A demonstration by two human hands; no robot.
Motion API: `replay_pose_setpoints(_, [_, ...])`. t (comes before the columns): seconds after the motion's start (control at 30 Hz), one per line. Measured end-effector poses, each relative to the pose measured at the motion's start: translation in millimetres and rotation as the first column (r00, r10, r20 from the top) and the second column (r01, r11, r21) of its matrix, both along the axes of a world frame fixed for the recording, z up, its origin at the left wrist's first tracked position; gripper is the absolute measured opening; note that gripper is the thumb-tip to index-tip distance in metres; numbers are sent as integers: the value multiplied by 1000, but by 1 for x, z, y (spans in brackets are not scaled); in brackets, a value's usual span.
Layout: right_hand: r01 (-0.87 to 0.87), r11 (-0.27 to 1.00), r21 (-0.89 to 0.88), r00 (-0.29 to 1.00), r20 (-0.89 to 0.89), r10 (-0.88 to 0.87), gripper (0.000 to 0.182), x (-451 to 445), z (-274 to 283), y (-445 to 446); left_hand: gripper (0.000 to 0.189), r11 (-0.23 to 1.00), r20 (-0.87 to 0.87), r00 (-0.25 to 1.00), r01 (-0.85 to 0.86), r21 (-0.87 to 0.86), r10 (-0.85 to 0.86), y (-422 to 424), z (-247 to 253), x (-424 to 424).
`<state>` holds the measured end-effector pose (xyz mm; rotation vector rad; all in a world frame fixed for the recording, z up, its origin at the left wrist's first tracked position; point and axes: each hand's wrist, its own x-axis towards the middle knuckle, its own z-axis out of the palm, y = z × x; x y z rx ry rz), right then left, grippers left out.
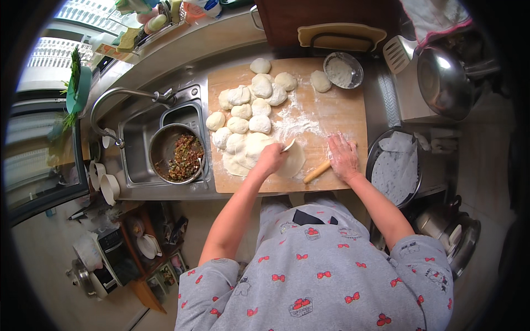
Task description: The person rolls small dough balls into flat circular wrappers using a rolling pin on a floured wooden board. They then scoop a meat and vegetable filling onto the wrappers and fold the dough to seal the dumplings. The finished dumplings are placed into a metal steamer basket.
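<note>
My left hand [273, 158] pinches the edge of a thin dough round [293, 160], whose far rim is lifted off the wooden board [339, 113]. Flour coats my right hand [343, 156], which lies flat over a wooden rolling pin [318, 171] near the board's right side. The pin slants, with one end showing towards me and the other just past my fingers. To the left of the dough round, flattened dough sheets [238, 161] overlap one another. Beyond them sit several floured dough balls [261, 107], some stacked. Loose flour [298, 124] is scattered across the board's middle.
A metal bowl of chopped filling [186, 159] stands over the sink [134, 145] at left, with a utensil in it. At the board's far right is a bowl of flour [341, 70]. A steamer tray with perforated paper [395, 169] lies to the right, below a pan [443, 82].
</note>
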<state>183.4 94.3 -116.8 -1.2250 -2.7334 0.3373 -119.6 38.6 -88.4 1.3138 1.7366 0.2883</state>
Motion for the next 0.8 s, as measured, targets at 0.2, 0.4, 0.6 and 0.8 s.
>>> replay_pose_setpoints(0.2, [52, 998, 33, 995, -82, -49, 73, -16, 0, 13, 24, 959, -499, 866, 159, 235, -21, 10, 62, -41])
replay_pose_setpoints(0.4, [30, 999, 36, 997, -73, -28, 75, -13, -1, 19, 30, 737, -552, 808, 244, 631, 206, 118, 31, -52])
replay_pose_setpoints(0.6, [40, 998, 44, 995, -95, -36, 76, -13, -4, 18, 43, 846, -713, 701, 391, 362, -19, 184, 13, -96])
replay_pose_setpoints(0.8, [70, 994, 78, 988, -141, -59, 72, -6, -8, 18, 32, 699, -593, 786, 524, 487, -176, 177, 34, -106])
